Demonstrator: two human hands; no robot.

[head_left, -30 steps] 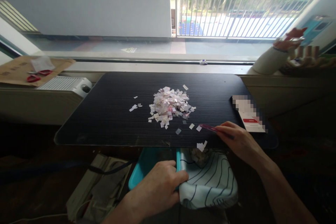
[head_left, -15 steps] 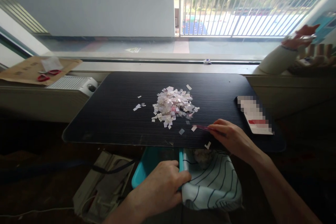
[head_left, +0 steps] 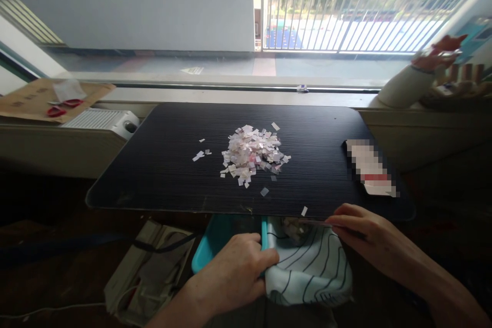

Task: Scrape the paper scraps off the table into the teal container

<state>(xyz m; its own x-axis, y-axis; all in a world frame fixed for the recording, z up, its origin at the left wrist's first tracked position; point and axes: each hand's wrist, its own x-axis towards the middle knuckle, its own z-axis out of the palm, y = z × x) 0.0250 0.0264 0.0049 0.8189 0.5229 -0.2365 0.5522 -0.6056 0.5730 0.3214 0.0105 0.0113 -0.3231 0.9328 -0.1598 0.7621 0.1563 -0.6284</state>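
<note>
Compared with the earlier frames, the right hand (head_left: pixel 355 228) is now lower, at the near edge of the tabletop, and the scrap that lay by its tool is gone from the surface; the left hand (head_left: pixel 240 266) keeps its place below.

Largest is the dark tabletop (head_left: pixel 169 164), bearing a loose pile of small paper scraps (head_left: pixel 251 148) near its middle. Under the near edge sits a turquoise container (head_left: pixel 203 251), with a striped cloth (head_left: pixel 307 271) sagging beside its inner rim; whether the cloth lines another compartment is hidden. The left hand is curled closed at that rim, thumb over the cloth's edge; what lies inside the curl is out of sight. The right hand's fingertips are pinched together on one end of a thin purplish strip (head_left: pixel 313 222), which points left along the table edge, above the cloth's hollow, where more scraps (head_left: pixel 295 228) lie. A phone (head_left: pixel 376 184) rests on the right of the tabletop.

Smallest are the strays: one clear scrap (head_left: pixel 265 191) in front of the pile and one white scrap (head_left: pixel 304 211) right by the edge.

For clean handling, I judge the strip should stay flat and low, strokes short and slow, and the cloth's mouth snug under the edge, since such light bits probably scatter easily.
</note>
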